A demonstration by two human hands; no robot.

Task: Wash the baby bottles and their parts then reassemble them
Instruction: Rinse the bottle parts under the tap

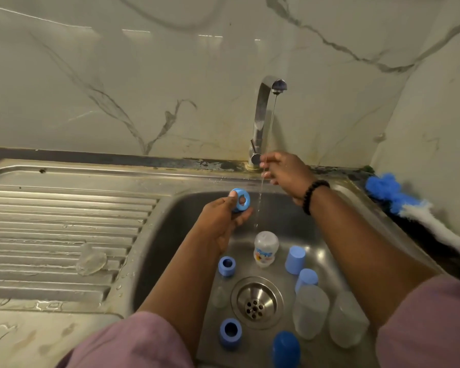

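Over the sink (pixel 186 208), the left hand (pixel 221 221) is gripping a blue collar ring (pixel 240 200) beside the thin stream (pixel 260 192), while the right hand (pixel 287 171), fingers relaxed, is touching the water. Wet fingers are risking a slip, dropping the ring among the parts below.

The left hand (pixel 222 219) grips a blue screw ring (pixel 240 200) above the steel sink (pixel 186 208), just left of a thin stream of water falling from the tap (pixel 263 112). The right hand (pixel 284 172) reaches up under the spout — its fingers (pixel 270 159) loosely bent in the stream, beside the tap's base. A dark bead bracelet (pixel 314 193) circles that wrist. In the basin lie a printed bottle (pixel 265 248), two more blue rings (pixel 226 266) (pixel 230 332), two pale blue caps (pixel 295 259) (pixel 306 279), a darker blue cap (pixel 286 347) and two clear bottles (pixel 310 310) (pixel 348 318) — grouped around the drain (pixel 256 302). A clear teat (pixel 91 260) rests on the ribbed drainboard (pixel 51 216). A blue and white brush (pixel 409 205) lies at the right.
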